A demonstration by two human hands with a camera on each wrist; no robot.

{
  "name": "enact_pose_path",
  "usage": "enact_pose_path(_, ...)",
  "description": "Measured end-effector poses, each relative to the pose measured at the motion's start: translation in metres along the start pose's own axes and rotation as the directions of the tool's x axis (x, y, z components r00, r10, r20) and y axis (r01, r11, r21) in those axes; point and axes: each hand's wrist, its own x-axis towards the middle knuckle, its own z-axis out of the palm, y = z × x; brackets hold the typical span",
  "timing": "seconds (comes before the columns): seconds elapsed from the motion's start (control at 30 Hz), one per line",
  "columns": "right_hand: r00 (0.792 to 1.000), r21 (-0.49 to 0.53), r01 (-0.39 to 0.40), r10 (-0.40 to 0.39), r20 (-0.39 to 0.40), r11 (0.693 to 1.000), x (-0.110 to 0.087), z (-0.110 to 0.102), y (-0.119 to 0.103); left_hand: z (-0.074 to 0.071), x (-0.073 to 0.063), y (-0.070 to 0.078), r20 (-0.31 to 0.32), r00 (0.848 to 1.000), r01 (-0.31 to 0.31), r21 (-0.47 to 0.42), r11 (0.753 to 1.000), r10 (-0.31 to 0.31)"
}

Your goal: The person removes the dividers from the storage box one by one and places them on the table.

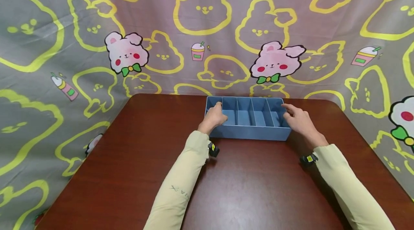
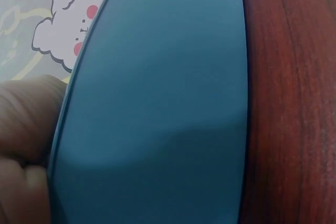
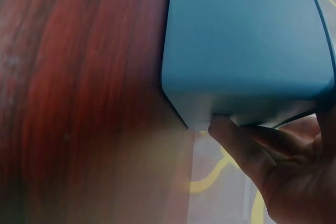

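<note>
A blue compartment tray [image 1: 248, 133] stands on the table, its several open sections divided by thin upright walls. My left hand [image 1: 213, 116] is at the tray's left part, its fingers over the rim and near the first divider; its fingertips are partly hidden. In the left wrist view, bent fingers [image 2: 26, 124] lie against the rim, beside the long front wall. At the other end, my right hand [image 1: 300, 120] holds the short end wall. The right wrist view shows one finger [image 3: 233, 142] touching that wall from outside, with another part of the hand at the rim.
The tray sits toward the back of a dark red-brown wooden table [image 1: 129, 158]. A curtain [image 1: 223, 18] with cartoon bears and rabbits hangs behind the table and along both sides. Small dark devices are strapped at both wrists, by the pale sleeves [image 1: 181, 176].
</note>
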Motion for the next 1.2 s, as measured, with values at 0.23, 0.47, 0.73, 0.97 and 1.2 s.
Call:
enact_pose_path(0.23, 1.0, -0.005, 0.002, -0.002, -0.001, 1.0, 0.0023, -0.0006, 0.0006, -0.0002, 0.0029, 0.0009, 0.003, 1.0, 0.015, 0.034, 0.999, -0.015)
enact_pose_path(0.47, 1.0, 0.002, 0.007, -0.007, 0.01, 1.0, 0.0053, 0.0026, -0.0007, -0.0026, -0.0025, -0.0007, -0.062, 0.998, -0.004, 0.077, 0.997, 0.009)
enact_pose_path(0.73, 1.0, -0.003, -0.023, 0.023, 0.012, 1.0, 0.0065, -0.0025, -0.0011, -0.0032, -0.0002, 0.0006, -0.09, 0.994, -0.051, 0.04, 0.998, 0.055)
enact_pose_path(0.97, 1.0, 0.008, -0.022, 0.022, 0.02, 1.0, 0.0065, -0.0039, -0.001, -0.0033, 0.0005, 0.0022, -0.095, 0.994, -0.045, 0.013, 0.999, 0.046)
enact_pose_path(1.2, 1.0, 0.01, -0.018, 0.017, 0.018, 1.0, 0.0056, -0.0035, -0.0006, -0.0012, -0.0006, 0.0004, -0.14, 0.988, -0.073, -0.012, 0.997, 0.071)
